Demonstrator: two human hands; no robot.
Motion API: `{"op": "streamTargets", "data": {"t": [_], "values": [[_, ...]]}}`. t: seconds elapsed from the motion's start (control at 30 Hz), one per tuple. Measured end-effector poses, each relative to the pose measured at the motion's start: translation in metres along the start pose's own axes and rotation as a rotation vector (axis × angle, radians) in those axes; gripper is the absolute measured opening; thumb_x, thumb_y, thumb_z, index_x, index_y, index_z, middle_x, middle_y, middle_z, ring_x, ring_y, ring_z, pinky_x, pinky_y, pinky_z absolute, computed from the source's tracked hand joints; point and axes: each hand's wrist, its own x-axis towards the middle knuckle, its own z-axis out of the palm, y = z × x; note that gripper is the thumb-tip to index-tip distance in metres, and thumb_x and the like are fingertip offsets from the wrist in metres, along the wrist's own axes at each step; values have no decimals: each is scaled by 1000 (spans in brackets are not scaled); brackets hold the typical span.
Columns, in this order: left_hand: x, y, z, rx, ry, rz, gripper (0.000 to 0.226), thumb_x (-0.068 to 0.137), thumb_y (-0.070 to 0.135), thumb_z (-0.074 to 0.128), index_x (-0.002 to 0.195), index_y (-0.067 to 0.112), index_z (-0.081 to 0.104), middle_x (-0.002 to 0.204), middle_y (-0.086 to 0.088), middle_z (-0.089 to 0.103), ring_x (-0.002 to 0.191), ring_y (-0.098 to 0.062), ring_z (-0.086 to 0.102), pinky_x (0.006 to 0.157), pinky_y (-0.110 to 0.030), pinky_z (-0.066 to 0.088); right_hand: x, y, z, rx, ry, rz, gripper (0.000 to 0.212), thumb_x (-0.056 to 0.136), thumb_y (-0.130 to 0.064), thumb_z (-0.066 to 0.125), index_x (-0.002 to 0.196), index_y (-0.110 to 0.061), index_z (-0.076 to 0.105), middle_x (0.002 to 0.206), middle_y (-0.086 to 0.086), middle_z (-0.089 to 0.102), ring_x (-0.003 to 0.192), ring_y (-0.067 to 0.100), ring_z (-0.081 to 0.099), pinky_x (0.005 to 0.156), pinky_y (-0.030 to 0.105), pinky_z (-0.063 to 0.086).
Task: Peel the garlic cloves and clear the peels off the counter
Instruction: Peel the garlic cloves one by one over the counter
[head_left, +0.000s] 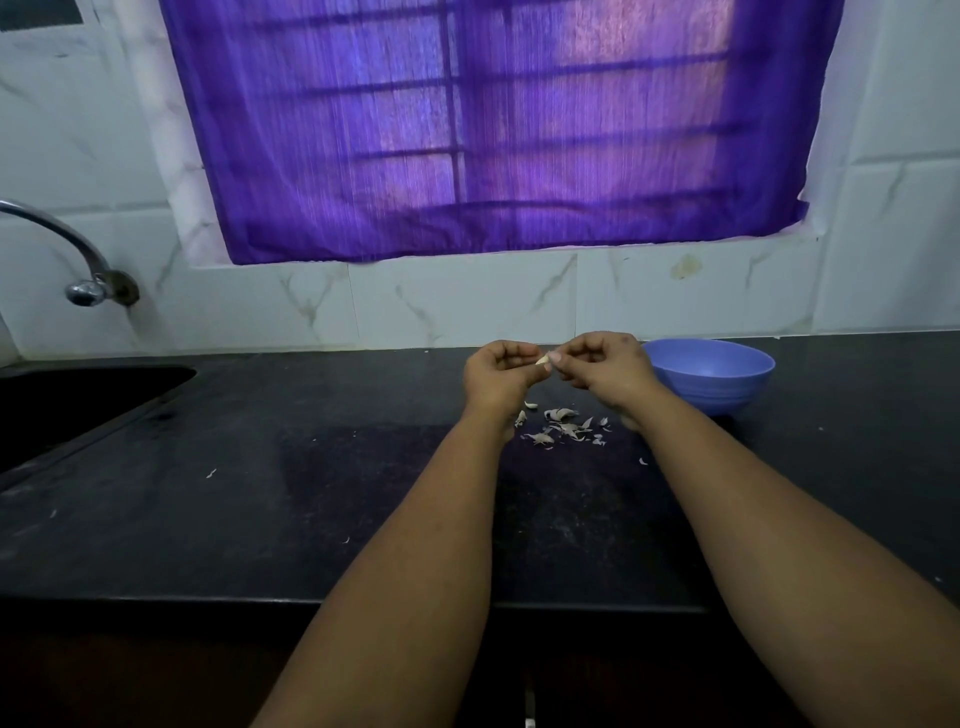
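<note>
Above the black counter (260, 493), in the head view, both bare forearms reach forward and the two hands meet in the air over the far part of the worktop. The left hand (498, 371) has its fingers curled in, and its thumb and forefinger pinch one end of a small pale garlic clove (544, 359). The right hand (605, 366) is also curled, its thumb and fingertips closing on the other end of the same clove, so the clove sits between the two hands, lifted clear of the counter.

Directly beneath the hands, a scatter of garlic peels (563, 426) lies on the dark surface between the wrists: thin, pale flakes in a loose patch, with one curved white piece (531, 405) near the left wrist; whether it is clove or skin cannot be told. A few stray flakes lie farther off toward the left and near the counter's front.

A blue bowl (711, 374) stands upright on the counter just beside the right hand, on its outer side; nothing inside it can be made out from this angle.

To the far left a dark sink (78, 400) is set into the counter, with a curved metal tap (78, 260) fixed to the tiled wall (467, 301) above it. A purple curtain (467, 130) covers the window behind.
</note>
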Motion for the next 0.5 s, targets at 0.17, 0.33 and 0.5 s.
{"op": "streamTargets", "data": {"t": [0.17,0.33,0.5], "values": [[0,1,1,-34,-21,-43,21,74,-11,73,80,7,63,77,-8,67,74,-13,66,71,-20,54,-1,0,3,-6,-42,18,6,91,-9,64,85,-8,66,74,3,65,66,9,58,69,20,51],[1,-2,1,-53,-26,-60,17,77,-8,73,78,6,63,79,-10,67,79,-17,66,75,-23,56,3,5,3,-113,-53,-4,6,90,-17,66,84,-16,66,79,4,68,75,16,62,80,34,54],[3,-5,1,-3,15,-56,19,77,-8,72,83,7,61,78,-6,65,74,-11,63,70,-17,54,4,8,0,-242,-24,-27,17,81,-12,69,75,-27,70,74,-5,74,81,15,71,83,44,58]]}}
